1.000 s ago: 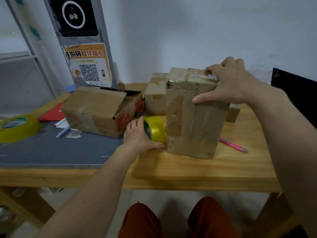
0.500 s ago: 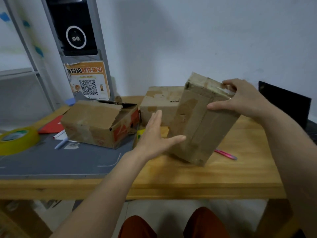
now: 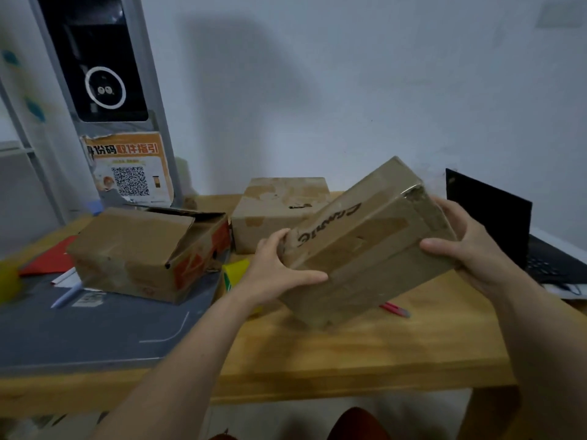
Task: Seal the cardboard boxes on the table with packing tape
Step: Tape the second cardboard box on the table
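Note:
A long taped cardboard box [image 3: 359, 246] is tilted in the air above the wooden table [image 3: 365, 354], its right end raised. My left hand [image 3: 279, 271] grips its lower left end and my right hand [image 3: 460, 249] holds its upper right end. The yellow tape roll [image 3: 236, 274] lies on the table just left of my left hand, partly hidden by it. An open box [image 3: 139, 252] with a raised flap sits to the left, and a closed box [image 3: 273, 211] stands behind.
A pink pen [image 3: 395, 309] lies under the held box. A grey mat [image 3: 95, 331] covers the table's left part, with a white pen [image 3: 65, 296] and red paper [image 3: 50, 258] on it. A black laptop [image 3: 514, 230] stands at the right. A kiosk post [image 3: 104, 90] rises behind.
My left hand let go of the tape roll and took the box's lower end. Both hands lifted the upright box and tipped it over to the right.

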The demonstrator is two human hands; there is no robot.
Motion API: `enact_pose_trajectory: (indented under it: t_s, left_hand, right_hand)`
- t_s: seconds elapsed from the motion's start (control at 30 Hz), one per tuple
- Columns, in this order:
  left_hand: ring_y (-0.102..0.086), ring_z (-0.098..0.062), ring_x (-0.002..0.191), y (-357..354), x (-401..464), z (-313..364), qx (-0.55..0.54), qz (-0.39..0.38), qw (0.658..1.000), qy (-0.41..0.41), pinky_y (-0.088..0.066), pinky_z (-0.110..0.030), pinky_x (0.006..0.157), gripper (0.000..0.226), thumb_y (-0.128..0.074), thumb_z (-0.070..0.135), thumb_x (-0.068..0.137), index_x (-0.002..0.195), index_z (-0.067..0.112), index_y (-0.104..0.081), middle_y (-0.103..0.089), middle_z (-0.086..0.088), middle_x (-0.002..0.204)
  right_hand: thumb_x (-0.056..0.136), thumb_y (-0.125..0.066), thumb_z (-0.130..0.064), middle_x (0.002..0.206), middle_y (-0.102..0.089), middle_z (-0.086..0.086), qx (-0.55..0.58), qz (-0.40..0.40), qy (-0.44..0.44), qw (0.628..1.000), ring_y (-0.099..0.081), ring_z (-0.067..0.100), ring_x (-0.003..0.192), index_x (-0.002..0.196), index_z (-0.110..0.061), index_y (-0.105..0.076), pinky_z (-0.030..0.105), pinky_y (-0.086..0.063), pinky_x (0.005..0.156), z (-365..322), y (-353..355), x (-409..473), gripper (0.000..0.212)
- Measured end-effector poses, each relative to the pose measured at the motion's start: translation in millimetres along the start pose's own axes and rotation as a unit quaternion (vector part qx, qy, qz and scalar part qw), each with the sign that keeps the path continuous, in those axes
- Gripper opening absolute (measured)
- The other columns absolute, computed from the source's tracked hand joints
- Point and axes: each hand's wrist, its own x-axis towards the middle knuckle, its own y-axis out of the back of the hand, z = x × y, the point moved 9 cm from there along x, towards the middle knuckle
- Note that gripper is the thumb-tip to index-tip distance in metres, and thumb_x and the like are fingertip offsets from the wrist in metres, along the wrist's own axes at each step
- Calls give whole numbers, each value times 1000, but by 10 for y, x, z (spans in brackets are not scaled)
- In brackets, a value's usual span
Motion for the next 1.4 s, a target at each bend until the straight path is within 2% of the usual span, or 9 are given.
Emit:
enact_pose_trajectory:
  t_s: [0.3,0.4,0.5,0.6,0.7,0.87,1.13,1.27,1.4]
  left_hand:
    - [-34,-23,125,226,-110,421,116,247,957,-99,-39,-30,101,114,-96,47,47,141,25,-35,-28,0,137]
    - [-33,-27,123,168,-241,551,144,286,935,-152,-36,-30,99,110,-96,44,47,139,20,-41,-31,-6,137]
    - [-31,-29,126,179,-300,535,146,301,930,-151,-33,-30,101,107,-96,41,48,138,20,-41,-31,-9,138]
    - [-31,-27,126,206,-270,473,134,286,943,-109,-32,-27,100,109,-97,40,47,138,20,-40,-30,-6,137]
    - [-33,-23,128,159,-192,399,69,245,967,-20,-35,-28,104,113,-97,43,47,141,25,-36,-30,-1,137]
    - [-51,-17,114,-131,-158,338,-115,129,983,68,-52,-35,94,106,-92,56,36,125,28,-40,-45,3,126]
    - [-70,-19,89,-292,-239,76,-273,13,951,146,-58,-36,73,110,-88,51,22,118,15,-49,-69,-6,105]
    - [-72,-21,88,-376,-261,39,-325,-14,930,173,-58,-34,69,108,-97,46,25,118,9,-58,-74,-7,101]
    - [-48,-21,114,55,-288,265,-80,235,967,48,-48,-38,96,90,-93,42,51,120,21,-41,-47,2,123]
  right_hand:
    - [93,-52,-53,114,-65,-14,3,162,24,986,-58,7,108,123,-30,-60,27,-44,87,-129,-88,104,39]
    - [94,-59,-40,103,-63,-5,57,288,-7,956,-58,8,91,114,-18,-63,15,-45,64,-35,-19,25,30]
    - [85,-72,-35,99,-64,-8,48,274,-23,960,-60,4,88,121,-14,-63,5,-44,54,-4,-84,33,43]
    - [71,-82,-41,127,-57,-1,-115,263,-15,958,-55,12,115,140,-17,-47,18,-49,88,-120,-157,49,81]
    - [81,-72,-48,161,-11,7,-222,296,78,926,-12,21,148,154,-20,-15,37,-18,118,-344,-419,-14,97]
    - [100,-22,-53,161,2,22,-368,268,226,861,5,29,150,153,3,-5,42,0,123,-504,-1021,-170,79]
    - [103,-22,-47,162,-16,11,-471,130,295,821,-10,22,151,152,-3,-23,43,-11,122,-287,-1369,-358,66]
    - [104,-26,-45,159,-25,9,-429,78,318,842,-17,20,150,149,-3,-33,41,-19,121,-246,-1486,-478,62]
    - [97,-39,-55,161,-23,-2,-186,97,202,957,-21,9,147,155,-19,-17,38,-25,120,-289,-1362,-434,72]
